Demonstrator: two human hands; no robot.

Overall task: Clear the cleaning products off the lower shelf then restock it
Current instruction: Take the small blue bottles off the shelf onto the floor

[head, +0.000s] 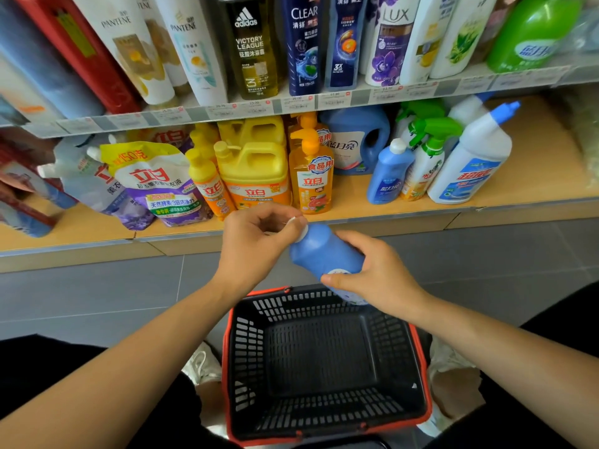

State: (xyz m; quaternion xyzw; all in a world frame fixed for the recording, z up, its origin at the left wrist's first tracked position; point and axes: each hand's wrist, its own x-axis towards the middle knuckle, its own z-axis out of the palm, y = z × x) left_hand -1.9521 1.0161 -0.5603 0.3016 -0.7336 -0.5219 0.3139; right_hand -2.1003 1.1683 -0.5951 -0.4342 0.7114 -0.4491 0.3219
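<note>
Holding a small blue plastic bottle point(324, 251) with a round white cap point(303, 231) tilted just above the far rim of a black slatted plastic shopping basket with a red edge point(246, 345), cap end aimed away from the basket toward the lower wooden shelf point(534, 176).

Gripping with both hands, probably to steady the bottle and check the cap before lowering it into the basket; cannot tell whether twisting or merely touching.

Left hand point(256, 244) raised beyond the basket's far left corner, wrist bent, fingers point(275, 216) curled and pinching the cap's edge.

Right hand point(379, 273) over the basket's far rim, fingers wrapped across the bottle's body, thumb pressed along the near side by the label.

Reaching forward with left forearm point(136, 348) and right forearm point(486, 332) on either side of the basket, converging above its far rim.

Keeping the basket on the grey tiled floor point(97, 293), close beneath the shelf, likely to keep each transfer short.

Beyond the basket, lined up on the shelf:
- purple-and-white refill pouches point(155, 183)
- yellow handled jugs point(256, 166)
- orange pump bottles point(311, 179)
- a large blue handled jug point(356, 140)
- a second small blue bottle point(389, 176)
- green-trigger spray bottles point(424, 157)
- a white angled-neck bottle point(470, 163)

Judging by that, clearing barely begun, restocking not yet started.
</note>
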